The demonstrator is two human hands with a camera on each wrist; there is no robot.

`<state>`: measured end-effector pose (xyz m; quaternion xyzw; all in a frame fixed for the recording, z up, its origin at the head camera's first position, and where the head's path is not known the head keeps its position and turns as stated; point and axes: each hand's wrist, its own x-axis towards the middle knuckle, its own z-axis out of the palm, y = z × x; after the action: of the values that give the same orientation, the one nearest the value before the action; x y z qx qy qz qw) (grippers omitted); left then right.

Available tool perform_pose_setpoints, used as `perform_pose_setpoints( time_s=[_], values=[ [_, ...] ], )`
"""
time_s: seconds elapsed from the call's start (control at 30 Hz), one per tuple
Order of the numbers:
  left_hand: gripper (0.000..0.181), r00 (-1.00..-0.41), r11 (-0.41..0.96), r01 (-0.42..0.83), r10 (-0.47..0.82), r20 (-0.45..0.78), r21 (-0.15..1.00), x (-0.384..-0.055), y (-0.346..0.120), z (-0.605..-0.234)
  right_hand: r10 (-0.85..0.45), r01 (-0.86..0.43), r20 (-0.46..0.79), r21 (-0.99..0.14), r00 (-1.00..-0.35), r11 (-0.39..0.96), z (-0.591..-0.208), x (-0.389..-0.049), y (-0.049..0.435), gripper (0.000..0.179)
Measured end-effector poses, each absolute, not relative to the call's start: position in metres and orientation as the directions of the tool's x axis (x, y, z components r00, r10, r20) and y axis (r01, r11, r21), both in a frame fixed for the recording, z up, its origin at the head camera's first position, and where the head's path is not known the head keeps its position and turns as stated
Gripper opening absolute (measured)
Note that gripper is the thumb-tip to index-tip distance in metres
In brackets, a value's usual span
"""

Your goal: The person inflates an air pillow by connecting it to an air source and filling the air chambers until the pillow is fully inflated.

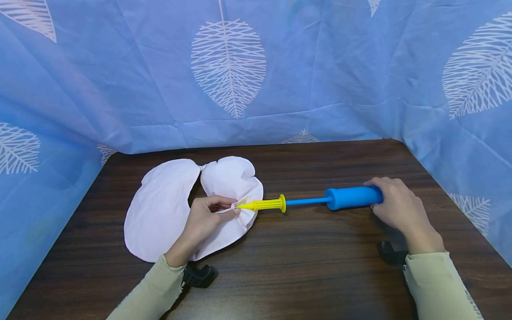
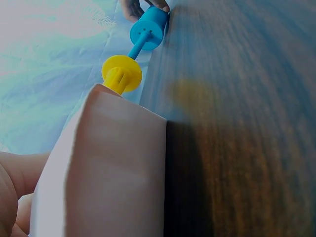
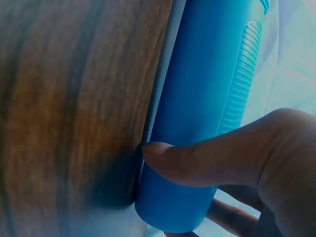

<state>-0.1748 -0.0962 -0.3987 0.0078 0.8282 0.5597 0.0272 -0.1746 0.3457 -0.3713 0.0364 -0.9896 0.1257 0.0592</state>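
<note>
A pale pink inflatable neck pillow point(image 1: 158, 213) lies on the table, its two lobes nearly meeting at the back. My left hand point(image 1: 206, 218) pinches the small clear valve on the right lobe between thumb and fingers. Into that valve runs the tapered yellow nozzle point(image 1: 264, 204) of a hand pump. A thin blue rod joins the nozzle to the pump's blue barrel point(image 1: 352, 198), drawn well out. The barrel's far end is gripped by my right hand point(image 1: 400, 206); in the right wrist view the thumb point(image 3: 197, 163) wraps across it. A raised pillow edge point(image 2: 118, 163) hides the valve in the left wrist view.
The dark wood-grain table point(image 1: 304, 266) runs up to blue curtains point(image 1: 320, 66) with white leaf prints at the back and both sides. Black wrist mounts point(image 1: 200, 275) hang under both of my forearms, close over the tabletop.
</note>
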Motion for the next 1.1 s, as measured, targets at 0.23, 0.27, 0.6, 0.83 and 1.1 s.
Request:
perform_pose_setpoints(
  time_s=[0.23,0.27,0.6,0.83,1.1],
  values=[
    [0.018,-0.999,0.367,-0.012,0.043,-0.03,0.93,-0.174,-0.096,-0.397,-0.043,-0.068,0.095,-0.277,-0.995,0.959,-0.372,-0.175,0.352,0.052],
    [0.018,-0.999,0.365,-0.011,0.043,-0.029,0.931,-0.174,-0.096,-0.397,-0.039,-0.063,0.092,-0.279,-0.995,0.958,-0.372,-0.174,0.354,0.052],
    [0.018,-0.998,0.359,-0.031,0.039,-0.049,0.933,-0.175,-0.097,-0.398,-0.02,-0.049,0.105,-0.278,-0.994,0.959,-0.372,-0.174,0.353,0.051],
    [0.017,-0.998,0.365,-0.046,0.029,-0.061,0.93,-0.175,-0.097,-0.398,-0.047,-0.078,0.11,-0.303,-0.993,0.95,-0.371,-0.174,0.345,0.052],
    [0.019,-0.998,0.372,-0.037,0.033,-0.053,0.927,-0.174,-0.096,-0.397,-0.135,-0.168,0.123,-0.314,-0.983,0.934,-0.37,-0.176,0.32,0.052]
  ],
)
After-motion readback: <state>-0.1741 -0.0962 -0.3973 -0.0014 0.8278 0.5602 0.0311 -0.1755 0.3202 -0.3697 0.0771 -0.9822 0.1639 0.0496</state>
